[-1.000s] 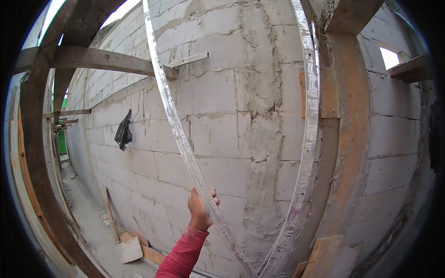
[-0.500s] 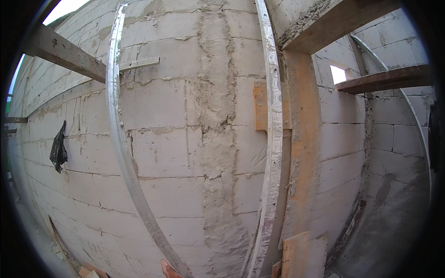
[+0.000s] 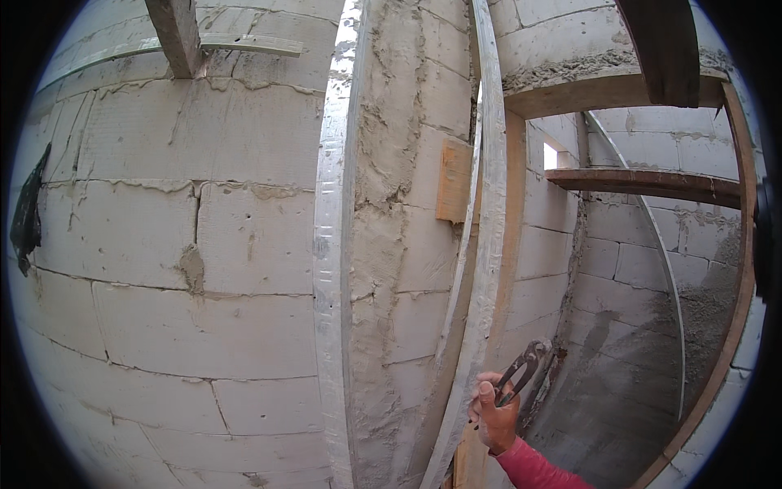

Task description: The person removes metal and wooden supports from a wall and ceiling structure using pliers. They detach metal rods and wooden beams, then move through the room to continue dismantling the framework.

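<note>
Right hand [image 3: 494, 417] up in front of me, low and right of centre, fingers curled closed around a pair of pincers [image 3: 537, 351]. The tool slants up and to the right out of my fist, head uppermost. It's a dark, worn thing: two slim handles bowed apart with a narrow gap between them, meeting at a stubby, rounded head, which looks paler, greyish and dusty. Whether its jaws meet, I can't tell at this size. My fingertips are right beside the right metal bar [image 3: 491, 236]; whether they touch it, I can't make out.

That bar is long, silvery and scuffed, leaning slightly, its top further right than its foot. Left of it stands the left metal bar [image 3: 332, 244], nearly upright, bright and blotched with grey marks. Between the two runs a rough band of mortar [image 3: 379, 163] on the pale block wall [image 3: 252, 244], with an orange-brown board [image 3: 450, 181] close to the right bar. My left hand is out of sight, so its state I can't tell.
</note>
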The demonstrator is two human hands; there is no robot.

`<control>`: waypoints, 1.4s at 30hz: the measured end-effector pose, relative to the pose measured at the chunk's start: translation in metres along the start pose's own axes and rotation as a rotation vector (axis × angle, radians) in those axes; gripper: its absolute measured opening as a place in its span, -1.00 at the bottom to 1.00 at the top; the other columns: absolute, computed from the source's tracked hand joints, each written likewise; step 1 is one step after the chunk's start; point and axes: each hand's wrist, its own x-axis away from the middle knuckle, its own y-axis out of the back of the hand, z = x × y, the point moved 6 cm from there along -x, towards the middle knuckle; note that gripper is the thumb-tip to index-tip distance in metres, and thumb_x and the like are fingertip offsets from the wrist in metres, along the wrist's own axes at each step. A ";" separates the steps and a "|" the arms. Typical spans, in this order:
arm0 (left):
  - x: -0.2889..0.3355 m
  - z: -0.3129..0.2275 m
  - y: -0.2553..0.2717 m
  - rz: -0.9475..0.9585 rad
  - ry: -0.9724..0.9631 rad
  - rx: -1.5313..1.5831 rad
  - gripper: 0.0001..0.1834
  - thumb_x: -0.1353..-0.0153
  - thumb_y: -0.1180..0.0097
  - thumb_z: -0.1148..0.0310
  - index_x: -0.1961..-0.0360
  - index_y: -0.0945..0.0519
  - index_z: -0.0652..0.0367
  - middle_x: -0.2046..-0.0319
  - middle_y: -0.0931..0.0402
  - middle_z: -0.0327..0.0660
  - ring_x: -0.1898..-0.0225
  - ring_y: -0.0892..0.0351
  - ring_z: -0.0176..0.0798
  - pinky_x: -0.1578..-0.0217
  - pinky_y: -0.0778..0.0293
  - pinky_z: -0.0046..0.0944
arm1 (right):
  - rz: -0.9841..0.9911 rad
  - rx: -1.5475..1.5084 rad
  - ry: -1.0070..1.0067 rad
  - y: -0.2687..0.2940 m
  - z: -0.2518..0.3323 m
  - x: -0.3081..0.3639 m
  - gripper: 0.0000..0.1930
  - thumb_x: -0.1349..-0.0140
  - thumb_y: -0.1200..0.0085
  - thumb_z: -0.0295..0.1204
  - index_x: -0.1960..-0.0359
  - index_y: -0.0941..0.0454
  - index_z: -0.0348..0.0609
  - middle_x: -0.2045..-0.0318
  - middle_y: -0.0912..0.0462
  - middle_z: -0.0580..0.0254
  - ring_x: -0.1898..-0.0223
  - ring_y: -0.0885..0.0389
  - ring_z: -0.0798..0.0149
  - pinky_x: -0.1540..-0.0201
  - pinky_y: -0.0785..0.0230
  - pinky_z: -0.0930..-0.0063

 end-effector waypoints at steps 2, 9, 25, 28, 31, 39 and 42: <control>0.008 0.013 -0.036 -0.035 -0.120 -0.142 -0.64 -0.47 0.20 0.15 0.34 -0.41 0.22 0.50 -0.36 0.00 0.45 -0.37 0.08 0.40 -0.34 0.02 | 0.214 -0.060 0.010 -0.069 0.022 -0.012 -0.46 -0.35 -0.23 -0.16 -0.19 -0.37 -0.27 0.13 -0.60 0.13 0.55 -0.42 0.57 0.54 -0.35 0.59; 0.040 0.007 -0.104 -0.166 -0.513 -0.503 -0.64 -0.46 0.17 0.18 0.40 -0.42 0.21 0.47 -0.36 0.06 0.40 -0.35 0.21 0.33 -0.29 0.12 | 0.515 0.150 0.000 -0.149 0.018 -0.028 -0.27 -0.31 -0.29 -0.12 -0.33 -0.26 -0.34 -0.05 -0.56 0.19 0.10 -0.53 0.45 0.04 -0.44 0.54; 0.073 -0.063 0.035 -0.034 0.048 0.255 -0.71 -0.42 0.04 0.27 0.00 -0.50 0.23 0.04 -0.50 0.07 0.09 -0.52 0.19 0.02 -0.44 0.15 | 0.312 0.496 -0.140 -0.036 -0.130 0.059 -0.43 -0.32 -0.27 -0.16 -0.20 -0.41 -0.30 0.14 -0.61 0.20 0.08 -0.52 0.46 -0.02 -0.40 0.47; 0.052 -0.053 0.082 0.138 0.161 0.075 -0.67 -0.43 0.06 0.25 -0.10 -0.45 0.20 0.06 -0.49 -0.01 0.07 -0.50 0.08 -0.02 -0.42 0.14 | 0.272 0.516 -0.118 -0.034 -0.142 0.078 -0.44 -0.32 -0.26 -0.15 -0.18 -0.41 -0.28 0.18 -0.61 0.19 0.12 -0.55 0.45 0.03 -0.43 0.43; 0.046 -0.025 0.106 0.303 0.313 0.081 -0.52 -0.39 0.01 0.22 -0.24 -0.41 0.26 -0.13 -0.44 0.10 -0.15 -0.42 0.14 -0.21 -0.29 0.16 | 0.283 0.608 -0.192 -0.030 -0.150 0.088 -0.49 -0.33 -0.24 -0.16 -0.12 -0.42 -0.28 0.22 -0.62 0.16 0.22 -0.60 0.41 0.15 -0.48 0.41; 0.040 -0.037 0.231 -0.116 0.804 1.064 -0.66 -0.46 0.00 0.37 -0.09 -0.54 0.45 0.45 -0.50 -0.23 0.42 -0.52 -0.40 0.27 -0.56 -0.33 | 0.214 0.488 -0.380 0.000 -0.182 0.126 -0.60 -0.39 -0.18 -0.30 -0.09 -0.38 -0.31 0.25 -0.62 0.16 0.38 -0.60 0.42 0.30 -0.54 0.48; 0.048 -0.051 0.251 -0.128 0.938 1.303 -0.66 -0.46 -0.02 0.29 -0.08 -0.55 0.34 0.34 -0.43 -0.29 0.28 -0.48 -0.39 0.07 -0.57 -0.25 | 0.163 0.439 -0.411 -0.022 -0.157 0.122 -0.42 -0.41 -0.12 -0.39 -0.37 -0.21 -0.39 0.05 -0.58 0.09 0.24 -0.61 0.41 0.25 -0.55 0.51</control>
